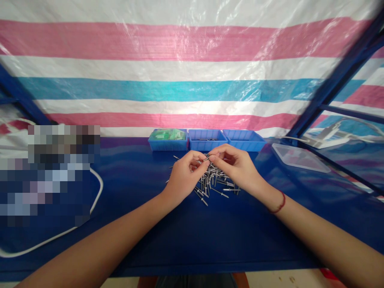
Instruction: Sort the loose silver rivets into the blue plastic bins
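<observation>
A loose pile of silver pop rivets (207,182) lies on the blue table, several of them scattered at its edges. Over the pile, my left hand (187,170) and my right hand (234,162) meet at the fingertips. Thumb and fingers of each hand are pinched together on thin rivets, whose stems show between them. How many rivets are held cannot be made out. Part of the pile is hidden behind my hands. A dark red cord circles my right wrist.
Behind the pile stand three blue bins: the left bin (166,145) holds green packets, the middle bin (207,145) some rivets, beside a right bin (247,145). A clear plastic lid (300,157) lies right. A white cable (97,192) curves across the left of the table (228,240).
</observation>
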`<action>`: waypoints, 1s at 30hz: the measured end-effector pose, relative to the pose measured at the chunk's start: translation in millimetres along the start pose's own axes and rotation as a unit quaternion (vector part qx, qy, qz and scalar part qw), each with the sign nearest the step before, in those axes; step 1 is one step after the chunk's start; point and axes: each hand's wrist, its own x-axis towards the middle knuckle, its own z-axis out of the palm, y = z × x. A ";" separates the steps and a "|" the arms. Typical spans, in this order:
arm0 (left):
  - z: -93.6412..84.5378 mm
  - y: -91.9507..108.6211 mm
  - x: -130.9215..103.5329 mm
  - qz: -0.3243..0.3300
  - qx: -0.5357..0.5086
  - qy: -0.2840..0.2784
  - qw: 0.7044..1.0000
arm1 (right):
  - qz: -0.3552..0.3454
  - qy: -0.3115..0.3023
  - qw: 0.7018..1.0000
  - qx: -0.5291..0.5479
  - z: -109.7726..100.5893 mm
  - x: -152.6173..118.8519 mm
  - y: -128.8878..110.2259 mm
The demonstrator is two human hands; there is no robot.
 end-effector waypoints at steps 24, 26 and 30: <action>-0.2 7.5 0.9 0.045 0.045 -0.008 0.998 | -0.072 0.163 0.926 -0.333 -37.0 32.6 45.8; 0.0 7.7 -1.0 0.073 0.065 -0.029 0.995 | -0.099 0.163 0.902 -0.387 -42.5 39.8 56.2; 0.7 8.0 -4.2 0.126 0.109 -0.071 0.984 | -0.117 0.130 0.882 -0.437 -43.8 45.1 75.9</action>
